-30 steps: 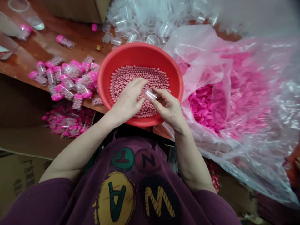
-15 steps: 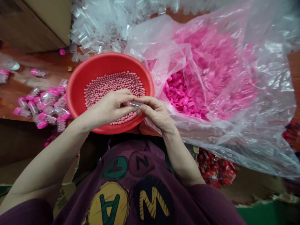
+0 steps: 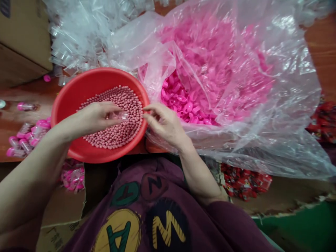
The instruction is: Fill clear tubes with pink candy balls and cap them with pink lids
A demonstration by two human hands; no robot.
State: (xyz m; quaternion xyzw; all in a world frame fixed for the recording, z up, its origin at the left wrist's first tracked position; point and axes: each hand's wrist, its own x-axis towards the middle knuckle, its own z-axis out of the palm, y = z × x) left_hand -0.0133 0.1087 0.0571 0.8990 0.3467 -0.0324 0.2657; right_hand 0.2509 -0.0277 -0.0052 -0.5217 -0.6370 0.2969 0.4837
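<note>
A red plastic basin (image 3: 78, 87) holds a heap of small pink beads (image 3: 123, 115). My left hand (image 3: 94, 117) lies over the beads, fingers closed round a small clear vial (image 3: 119, 114). My right hand (image 3: 162, 122) hovers at the basin's right rim, thumb and forefinger pinched together; I cannot make out anything in them. It is close to the open bag of pink caps (image 3: 189, 101).
A big clear plastic bag (image 3: 262, 115) of pink caps fills the right. Empty clear vials (image 3: 76, 45) are heaped behind the basin. Filled pink-capped vials (image 3: 23, 138) lie at the left on the wooden table. A cardboard box (image 3: 18, 42) stands at top left.
The vial has passed from between both hands into my left hand alone. My right hand has drawn away rightward to the basin's rim. The view has swung to the right.
</note>
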